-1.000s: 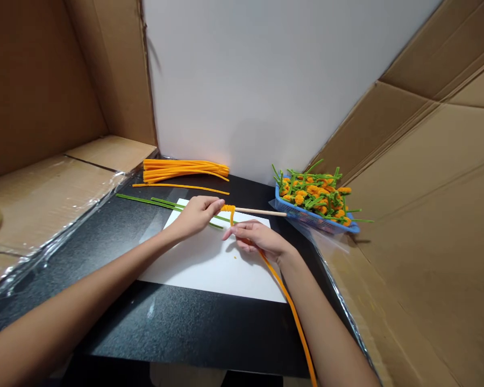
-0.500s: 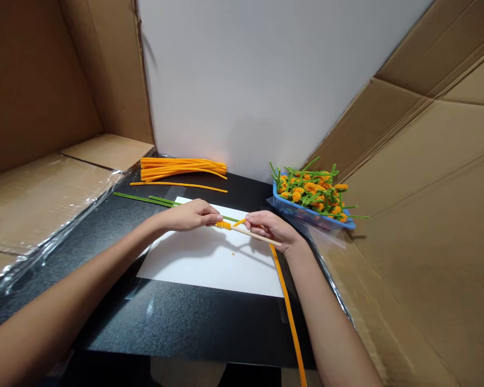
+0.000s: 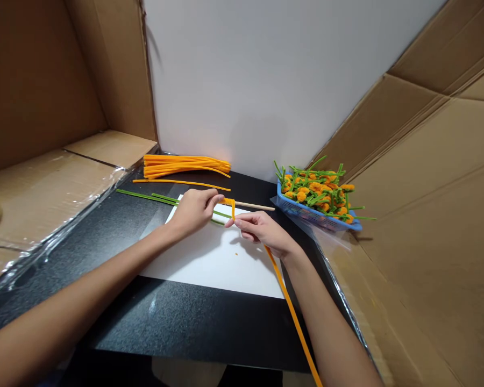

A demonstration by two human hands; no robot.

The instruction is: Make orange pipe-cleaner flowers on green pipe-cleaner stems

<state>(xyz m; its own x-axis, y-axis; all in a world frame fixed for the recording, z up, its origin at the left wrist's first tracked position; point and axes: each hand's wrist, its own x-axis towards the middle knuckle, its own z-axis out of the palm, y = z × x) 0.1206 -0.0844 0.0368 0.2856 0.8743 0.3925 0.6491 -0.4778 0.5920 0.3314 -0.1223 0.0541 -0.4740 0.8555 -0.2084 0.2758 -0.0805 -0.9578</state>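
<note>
orange pipe cleaner (image 3: 292, 317) in right hand (image 3: 264, 232)

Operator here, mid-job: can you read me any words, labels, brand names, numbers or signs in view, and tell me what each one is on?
No text can be read anywhere. The cardboard sides, the blue plastic basket, the white sheet, the wooden dowel and the orange pipe cleaner show no words, numbers or signs that can be made out.

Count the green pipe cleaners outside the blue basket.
2: one green pipe cleaner and a second, side by side, both running under the left hand; more could be hidden there.
</note>
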